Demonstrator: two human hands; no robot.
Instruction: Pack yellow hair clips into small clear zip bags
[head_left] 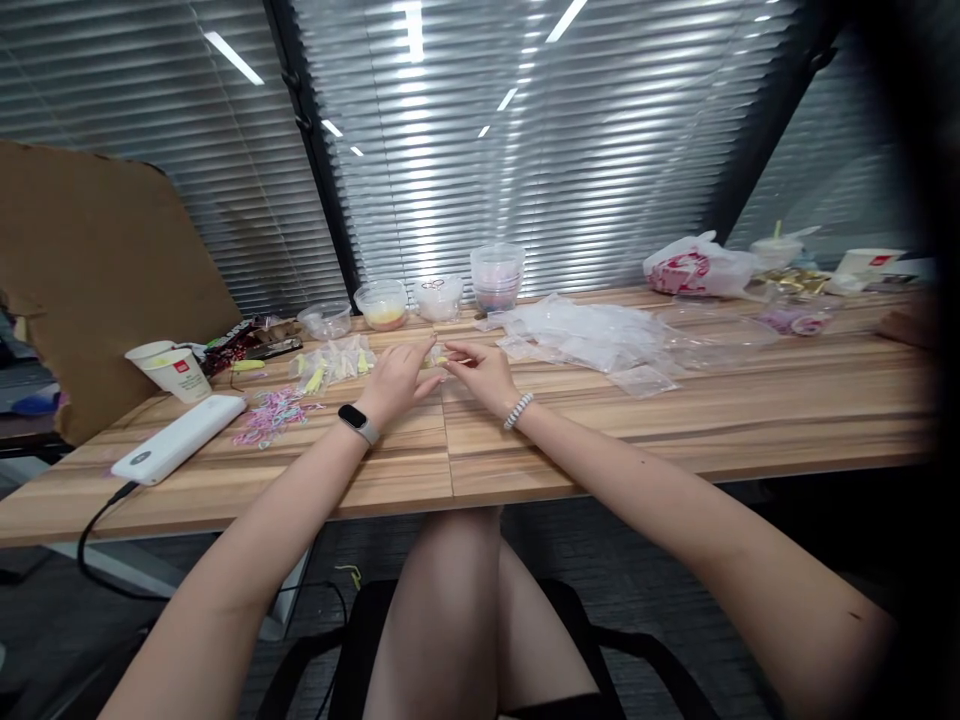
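Observation:
Both my hands meet over the middle of the wooden table (405, 470). My left hand (397, 382), with a band on its wrist, and my right hand (484, 378), with a beaded bracelet, hold a small clear bag (435, 358) with something yellow in it between their fingertips. Just left of my left hand lie several clear bags with yellow pieces (334, 365). Nearer the front is a loose pile of small pink, purple and blue pieces (276, 415). To the right of my right hand spreads a heap of flat clear bags (592, 335).
Clear tubs (382, 303) line the back edge, with a stack of tubs (497, 278) beside them. On the left are a white power bank (180, 440) with a cable, paper cups (180, 373) and a cardboard sheet (105, 270). A plastic carrier bag (697, 268) sits back right.

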